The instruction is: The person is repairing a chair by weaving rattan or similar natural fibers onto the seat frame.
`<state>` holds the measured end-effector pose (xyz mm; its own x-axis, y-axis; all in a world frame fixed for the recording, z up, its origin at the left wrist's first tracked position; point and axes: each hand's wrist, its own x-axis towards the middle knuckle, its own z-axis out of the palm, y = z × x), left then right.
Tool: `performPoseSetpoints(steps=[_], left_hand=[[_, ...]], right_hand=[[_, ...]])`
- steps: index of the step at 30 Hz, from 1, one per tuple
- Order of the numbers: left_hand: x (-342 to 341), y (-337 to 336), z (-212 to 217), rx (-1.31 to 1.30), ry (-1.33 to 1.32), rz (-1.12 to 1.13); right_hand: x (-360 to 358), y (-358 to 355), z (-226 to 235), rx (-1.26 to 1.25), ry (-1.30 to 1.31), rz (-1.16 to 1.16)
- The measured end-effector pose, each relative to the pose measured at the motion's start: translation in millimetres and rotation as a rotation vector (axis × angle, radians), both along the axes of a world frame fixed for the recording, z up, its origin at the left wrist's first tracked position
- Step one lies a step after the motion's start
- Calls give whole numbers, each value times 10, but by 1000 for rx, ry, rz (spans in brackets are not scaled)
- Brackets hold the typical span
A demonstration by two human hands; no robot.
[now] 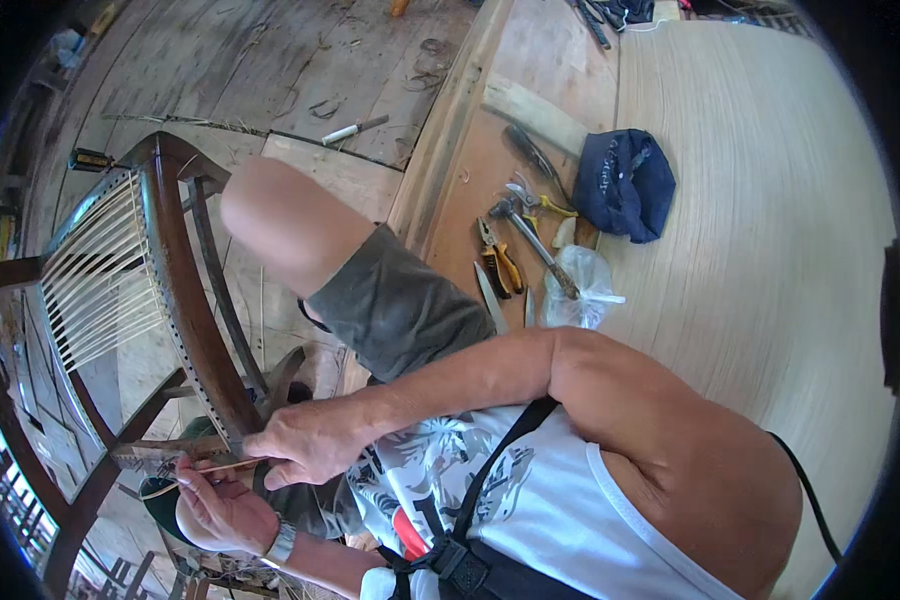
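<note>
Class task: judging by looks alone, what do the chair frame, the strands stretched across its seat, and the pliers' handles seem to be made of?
Chair frame: dark, glossy wood, probably varnished. Seat strands: pale, flat strips, likely cane or rattan. Pliers: handles in yellow and black, seemingly plastic or rubber over metal.

My right hand [305, 440] covers the near corner of the dark wooden chair frame with pale woven cane strands [185, 290], so I cannot tell what its fingertips pinch there. The thin pale cane strip [205, 468] disappears under that hand at 3 o'clock. My left hand [220, 510] shows only its back; its palm is hidden. The chair's far legs run off the picture at 9 o'clock. Small dark tools [595, 15] at 12 o'clock are cut by the edge and too blurred to identify.
</note>
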<state>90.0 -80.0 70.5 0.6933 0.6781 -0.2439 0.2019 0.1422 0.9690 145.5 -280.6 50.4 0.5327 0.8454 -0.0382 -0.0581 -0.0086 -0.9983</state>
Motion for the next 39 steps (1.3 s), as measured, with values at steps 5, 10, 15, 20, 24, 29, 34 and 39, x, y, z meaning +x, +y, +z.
performPoseSetpoints(steps=[5,10,15,20,24,29,34,39], left_hand=[[-95,238,4,-9,-64,-119],[-159,824,-46,-43,-96,4],[-188,917,-122,-160,-85,-18],[-165,620,-105,-230,-149,-68],[-154,451,-85,-200,-157,-158],[-218,282,-109,-173,-214,-114],[-165,-83,-71,-272,-213,-302],[-91,-349,11,119,-301,-674]], right_hand=[[53,-1494,-236,-243,214,-576],[-511,-3330,-637,-1102,329,-954],[-1632,-3172,-1201,-1489,176,-433],[-1973,-2786,-1700,-1522,149,-655],[-1909,-2763,-1611,-1449,432,-823],[-1083,-2825,-660,-1251,-10,-923],[239,-2029,194,-607,-149,-941],[593,-415,182,-28,149,-278]])
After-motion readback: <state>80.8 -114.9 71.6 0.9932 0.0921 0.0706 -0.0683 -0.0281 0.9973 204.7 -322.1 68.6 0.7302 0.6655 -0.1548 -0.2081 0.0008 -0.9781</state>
